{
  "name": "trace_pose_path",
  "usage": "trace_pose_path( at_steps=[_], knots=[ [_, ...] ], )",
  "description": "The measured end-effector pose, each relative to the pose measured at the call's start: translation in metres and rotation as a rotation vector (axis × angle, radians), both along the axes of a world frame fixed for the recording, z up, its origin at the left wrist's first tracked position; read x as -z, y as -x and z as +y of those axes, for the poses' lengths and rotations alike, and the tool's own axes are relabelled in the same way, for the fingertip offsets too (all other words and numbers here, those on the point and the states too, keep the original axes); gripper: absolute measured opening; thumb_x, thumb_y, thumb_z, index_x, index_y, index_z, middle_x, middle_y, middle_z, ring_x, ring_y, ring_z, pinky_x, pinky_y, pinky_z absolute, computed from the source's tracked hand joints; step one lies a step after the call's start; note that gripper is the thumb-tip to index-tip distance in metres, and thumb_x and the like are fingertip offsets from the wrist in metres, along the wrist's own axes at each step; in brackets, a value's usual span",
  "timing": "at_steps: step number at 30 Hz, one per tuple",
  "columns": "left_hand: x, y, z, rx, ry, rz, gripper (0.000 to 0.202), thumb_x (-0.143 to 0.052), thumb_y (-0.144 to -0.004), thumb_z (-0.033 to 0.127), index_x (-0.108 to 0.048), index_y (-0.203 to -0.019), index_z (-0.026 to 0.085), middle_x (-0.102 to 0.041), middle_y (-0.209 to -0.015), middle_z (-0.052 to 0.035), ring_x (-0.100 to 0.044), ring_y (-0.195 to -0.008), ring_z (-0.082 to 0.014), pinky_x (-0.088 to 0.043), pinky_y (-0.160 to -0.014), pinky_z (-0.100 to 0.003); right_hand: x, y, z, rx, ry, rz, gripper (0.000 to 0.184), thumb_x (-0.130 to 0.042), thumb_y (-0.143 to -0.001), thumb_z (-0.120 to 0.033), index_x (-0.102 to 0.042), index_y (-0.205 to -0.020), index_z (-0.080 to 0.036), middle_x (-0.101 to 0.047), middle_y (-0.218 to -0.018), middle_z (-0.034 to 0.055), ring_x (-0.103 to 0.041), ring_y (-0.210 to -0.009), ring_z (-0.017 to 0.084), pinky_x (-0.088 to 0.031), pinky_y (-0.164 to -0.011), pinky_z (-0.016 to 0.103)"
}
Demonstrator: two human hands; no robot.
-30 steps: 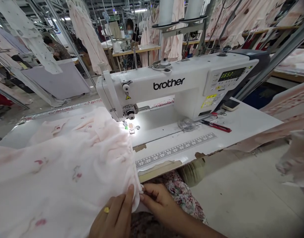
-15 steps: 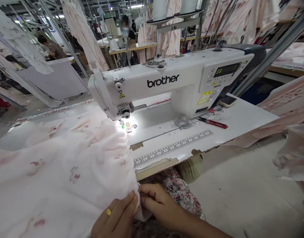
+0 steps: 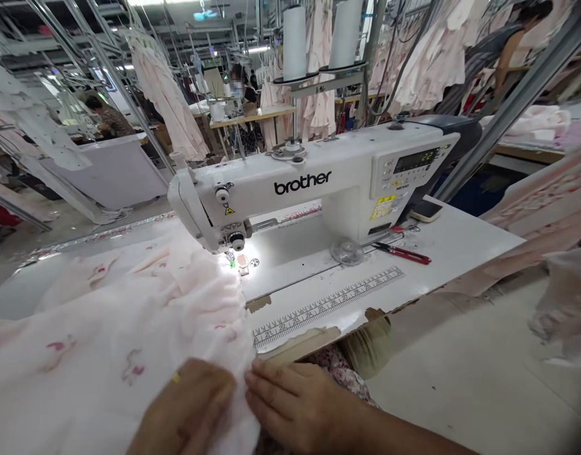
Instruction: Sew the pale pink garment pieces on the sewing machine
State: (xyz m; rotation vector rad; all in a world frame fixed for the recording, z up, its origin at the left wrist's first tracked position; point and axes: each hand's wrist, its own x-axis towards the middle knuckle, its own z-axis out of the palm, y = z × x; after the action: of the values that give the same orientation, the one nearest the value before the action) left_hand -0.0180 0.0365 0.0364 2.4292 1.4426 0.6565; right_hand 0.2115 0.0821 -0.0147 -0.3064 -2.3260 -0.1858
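Pale pink fabric (image 3: 101, 373) with small reddish prints spreads over the left of the sewing table, its right edge gathered into puckers. That gathered edge runs up to the presser foot (image 3: 231, 259) of a white Brother sewing machine (image 3: 262, 170), under a bright lamp. At the table's front my right hand (image 3: 300, 401) pinches the fabric edge, fingers together and thumb hidden. My left hand (image 3: 189, 404), a yellow ring on one finger, is curled on the cloth just left of it, slightly blurred, its fingertips hidden.
A printed ruler (image 3: 328, 306) runs along the table front. Red-handled thread snips (image 3: 404, 253), a clear bobbin-like disc (image 3: 347, 251) and a phone (image 3: 425, 210) lie to the right. Thread cones (image 3: 294, 44) stand behind the machine. A person (image 3: 499, 50) bends over at the back right.
My left hand has moved left and up, off the very edge, and curled. The right hand has shifted slightly left along the edge. The machine's display reading has changed, and the view has tilted up.
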Motion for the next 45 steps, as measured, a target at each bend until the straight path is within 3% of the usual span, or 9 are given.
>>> trace_pose_path(
  at_steps=[5, 7, 11, 15, 21, 24, 28, 35, 45],
  knots=[
    [-0.021, 0.023, 0.083, -0.574, 0.003, 0.092, 0.042, -0.034, -0.099, 0.051, -0.061, -0.111, 0.022, -0.068, -0.114, -0.0067, -0.065, -0.102, -0.0232, -0.054, -0.079, -0.031, -0.012, 0.004, 0.017, -0.119, -0.025, -0.053, 0.013, -0.058, -0.094, -0.015, -0.07, -0.09, -0.013, -0.073, -0.102, 0.0054, -0.063, -0.111, 0.02, -0.051, -0.098, 0.029],
    [-0.017, 0.022, 0.112, -0.632, 0.082, 0.23, 0.043, -0.032, -0.098, 0.052, -0.061, -0.106, 0.02, -0.069, -0.107, -0.0082, -0.065, -0.097, -0.0255, -0.051, -0.076, -0.034, -0.019, 0.005, 0.025, -0.163, 0.018, -0.051, 0.015, -0.056, -0.095, -0.016, -0.069, -0.087, -0.015, -0.074, -0.096, 0.0031, -0.065, -0.102, 0.015, -0.05, -0.098, 0.026],
    [-0.009, 0.016, 0.135, -0.578, 0.104, 0.365, 0.029, -0.047, -0.09, 0.04, -0.051, -0.068, 0.022, -0.064, -0.077, -0.0062, -0.062, -0.08, -0.0258, -0.042, -0.064, -0.032, -0.033, -0.004, 0.039, -0.244, 0.159, -0.078, 0.015, -0.052, -0.097, -0.017, -0.067, -0.094, -0.017, -0.073, -0.094, 0.0031, -0.065, -0.093, 0.011, -0.052, -0.089, 0.021],
    [-0.01, 0.019, 0.124, -0.555, 0.1, 0.434, 0.031, -0.044, -0.089, 0.032, -0.038, -0.06, 0.023, -0.054, -0.062, -0.0014, -0.055, -0.062, -0.0202, -0.034, -0.056, -0.03, -0.042, -0.015, 0.052, -0.344, 0.317, -0.198, 0.011, -0.056, -0.094, -0.018, -0.066, -0.098, -0.017, -0.073, -0.094, -0.0007, -0.064, -0.086, 0.011, -0.05, -0.078, 0.02],
    [-0.001, 0.021, 0.117, -0.462, -0.107, 0.513, 0.019, -0.043, -0.09, 0.03, -0.057, -0.082, 0.02, -0.064, -0.09, -0.0094, -0.058, -0.088, -0.0274, -0.044, -0.076, -0.037, -0.06, 0.01, 0.086, -0.51, 0.478, -0.604, 0.003, -0.072, -0.081, -0.023, -0.069, -0.083, -0.022, -0.071, -0.075, -0.0083, -0.062, -0.07, 0.008, -0.035, -0.052, 0.023],
    [0.003, 0.021, 0.121, -0.193, -0.314, 0.549, 0.032, -0.041, -0.089, 0.014, -0.058, -0.117, 0.017, -0.062, -0.122, -0.0128, -0.054, -0.114, -0.0301, -0.042, -0.092, -0.041, -0.072, 0.027, 0.106, -0.624, 0.517, -0.713, 0.011, -0.075, -0.081, -0.021, -0.072, -0.091, -0.024, -0.073, -0.077, -0.011, -0.061, -0.063, 0.005, -0.036, -0.052, 0.02],
    [0.007, 0.025, 0.124, 0.067, -0.298, 0.526, 0.051, -0.036, -0.085, 0.0, -0.057, -0.126, 0.021, -0.066, -0.126, -0.0054, -0.058, -0.118, -0.0226, -0.04, -0.099, -0.037, -0.071, 0.029, 0.121, -0.695, 0.679, -0.684, 0.01, -0.074, -0.081, -0.014, -0.07, -0.085, -0.022, -0.072, -0.075, -0.0129, -0.058, -0.06, 0.002, -0.038, -0.054, 0.01],
    [0.013, 0.031, 0.137, 0.067, -0.154, 0.474, 0.063, -0.035, -0.08, -0.006, -0.057, -0.133, 0.022, -0.063, -0.131, -0.0034, -0.061, -0.114, -0.0229, -0.049, -0.093, -0.036, -0.06, 0.017, 0.123, -0.648, 0.605, -0.593, 0.017, -0.08, -0.071, -0.012, -0.064, -0.071, -0.02, -0.068, -0.064, -0.0116, -0.056, -0.059, 0.004, -0.034, -0.049, 0.016],
    [-0.001, 0.037, 0.152, 0.038, -0.067, 0.444, 0.052, -0.04, -0.085, 0.003, -0.06, -0.126, 0.029, -0.067, -0.115, -0.0063, -0.062, -0.106, -0.0249, -0.048, -0.091, -0.039, -0.043, 0.018, 0.132, -0.559, 0.605, -0.464, 0.014, -0.074, -0.081, -0.02, -0.071, -0.095, -0.021, -0.076, -0.085, -0.0061, -0.068, -0.081, 0.008, -0.042, -0.065, 0.019]
  ],
)
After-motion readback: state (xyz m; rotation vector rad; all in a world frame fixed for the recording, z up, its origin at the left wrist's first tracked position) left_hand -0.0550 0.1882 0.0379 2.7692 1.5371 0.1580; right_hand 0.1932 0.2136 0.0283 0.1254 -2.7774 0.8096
